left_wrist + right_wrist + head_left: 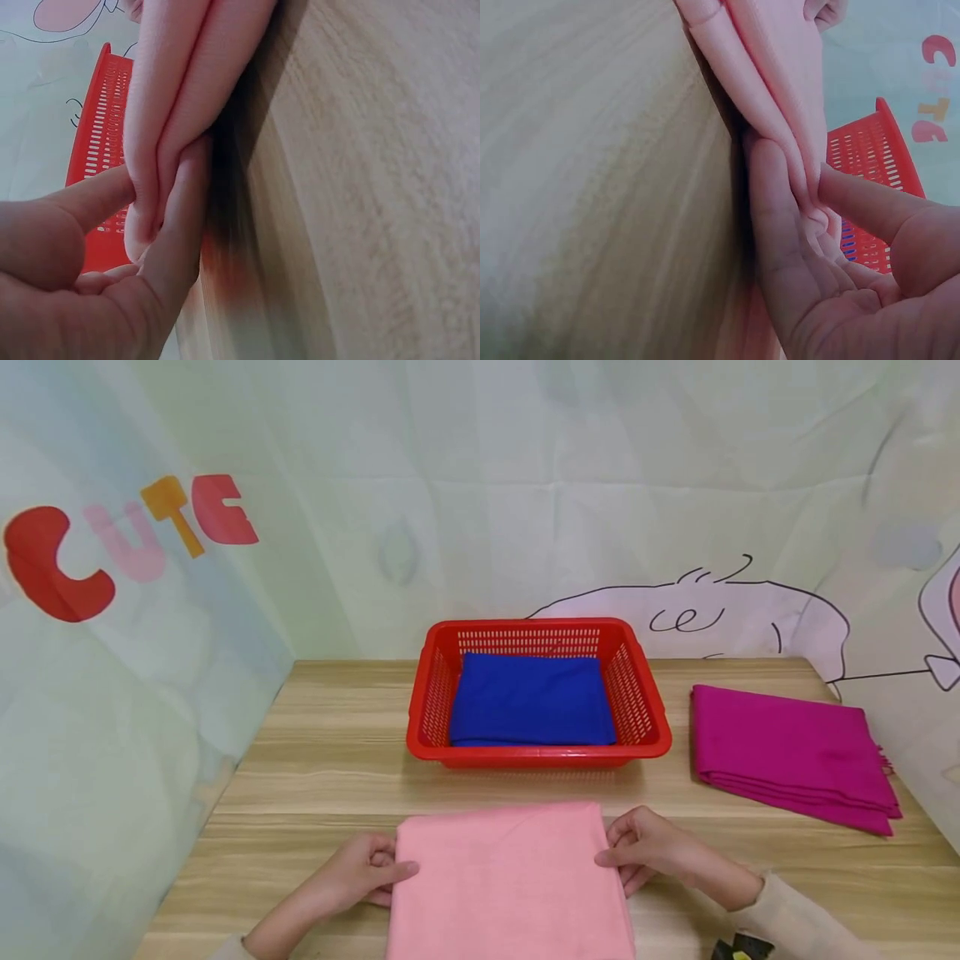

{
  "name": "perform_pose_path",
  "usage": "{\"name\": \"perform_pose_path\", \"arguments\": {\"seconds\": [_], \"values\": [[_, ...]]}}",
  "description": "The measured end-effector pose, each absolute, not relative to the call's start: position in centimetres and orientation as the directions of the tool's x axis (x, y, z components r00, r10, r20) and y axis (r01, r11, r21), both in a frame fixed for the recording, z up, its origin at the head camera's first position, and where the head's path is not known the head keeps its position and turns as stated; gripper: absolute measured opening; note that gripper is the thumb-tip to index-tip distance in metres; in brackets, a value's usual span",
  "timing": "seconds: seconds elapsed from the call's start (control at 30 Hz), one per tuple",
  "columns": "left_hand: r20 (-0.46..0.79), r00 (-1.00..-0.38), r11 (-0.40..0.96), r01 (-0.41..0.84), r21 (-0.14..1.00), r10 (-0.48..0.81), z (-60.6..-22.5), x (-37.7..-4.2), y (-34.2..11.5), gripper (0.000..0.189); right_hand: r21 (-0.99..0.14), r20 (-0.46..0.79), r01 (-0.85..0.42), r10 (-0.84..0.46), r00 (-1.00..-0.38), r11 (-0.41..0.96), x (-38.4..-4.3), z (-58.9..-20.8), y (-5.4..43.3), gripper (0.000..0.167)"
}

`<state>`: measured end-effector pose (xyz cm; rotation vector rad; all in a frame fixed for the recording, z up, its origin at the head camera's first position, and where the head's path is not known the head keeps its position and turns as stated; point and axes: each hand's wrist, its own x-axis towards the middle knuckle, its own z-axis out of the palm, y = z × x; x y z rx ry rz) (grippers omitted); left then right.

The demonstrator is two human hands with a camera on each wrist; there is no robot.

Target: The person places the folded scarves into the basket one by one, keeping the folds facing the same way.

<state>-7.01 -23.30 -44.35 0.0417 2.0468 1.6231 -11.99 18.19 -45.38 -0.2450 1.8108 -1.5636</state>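
Note:
A folded pink cloth (502, 885) is held by both hands at the front of the table. My left hand (362, 872) pinches its left edge, thumb on top and fingers beneath; the left wrist view shows the layered fold of the cloth (169, 97) between them. At the opposite edge my right hand (652, 847) pinches the cloth the same way, its thumb (870, 199) on the upper face. Just beyond the cloth stands a red plastic basket (540, 758) with a folded blue cloth (532, 702) lying inside.
A folded magenta cloth (795, 756) with a fringed edge lies on the wooden table (322, 777) at the right. Behind the table hangs a printed backdrop (480, 527). A small black and yellow object (741, 947) sits by the right sleeve.

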Motion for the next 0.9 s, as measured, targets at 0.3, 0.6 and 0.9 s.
{"name": "perform_pose_path", "arguments": {"seconds": [0.3,0.6,0.9], "values": [[-0.380,-0.861,0.255,-0.305,0.918,0.339,-43.9,-7.0,-23.2,0.023,-0.925,-0.378,0.321,-0.562,-0.736,0.202,-11.8,-45.6,18.2,0.014],[-0.374,-0.861,0.220,-0.313,0.924,0.344,-43.4,-6.9,-23.2,0.024,-0.922,-0.385,0.330,-0.547,-0.743,0.202,-11.8,-45.5,18.3,0.013],[-0.374,-0.856,0.186,-0.327,0.927,0.356,-42.8,-7.0,-23.3,0.034,-0.922,-0.384,0.332,-0.559,-0.735,0.197,-11.7,-45.0,18.5,0.015]]}}
